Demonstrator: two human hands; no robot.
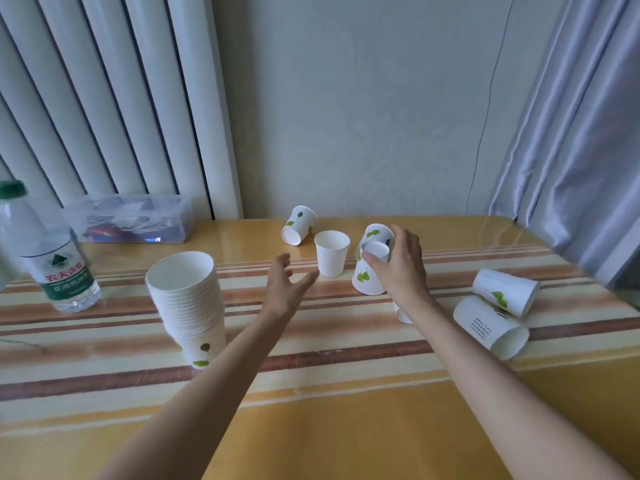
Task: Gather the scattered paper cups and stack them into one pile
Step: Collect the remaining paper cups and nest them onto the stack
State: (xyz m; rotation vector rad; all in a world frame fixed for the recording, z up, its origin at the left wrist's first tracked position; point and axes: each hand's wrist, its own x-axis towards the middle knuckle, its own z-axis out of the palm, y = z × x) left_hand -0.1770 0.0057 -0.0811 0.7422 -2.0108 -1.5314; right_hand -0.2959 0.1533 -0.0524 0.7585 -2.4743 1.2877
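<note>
Gathering step, mid-collection. The right hand (401, 268) closes its fingers around the base of an upturned white paper cup printed with green leaves (367, 278), which rests mouth-down on the striped, glossy yellow counter (346, 410); a second leaf-printed cup (375, 233) leans just behind the fingertips. The left hand (287, 285) is spread wide and empty, its thumb near a plain white upright paper cup (331, 252), which stands open and appears empty. Beyond that hand a tipped leaf-printed cup (298, 225) lies on its side; right of the right forearm two overturned cups (498, 313) lie touching, and another is partly hidden under the wrist. The tall nested stack of white paper cups (188, 303), the evident destination, stands left of the left forearm. Next, by judgement: lift the gripped cup, turn it mouth-up and seat it squarely in the stack; the thin walls may crush. Further left stand a clear plastic water bottle with green cap (45, 251) and a translucent lidded storage box (131, 220) of indistinct contents.
</note>
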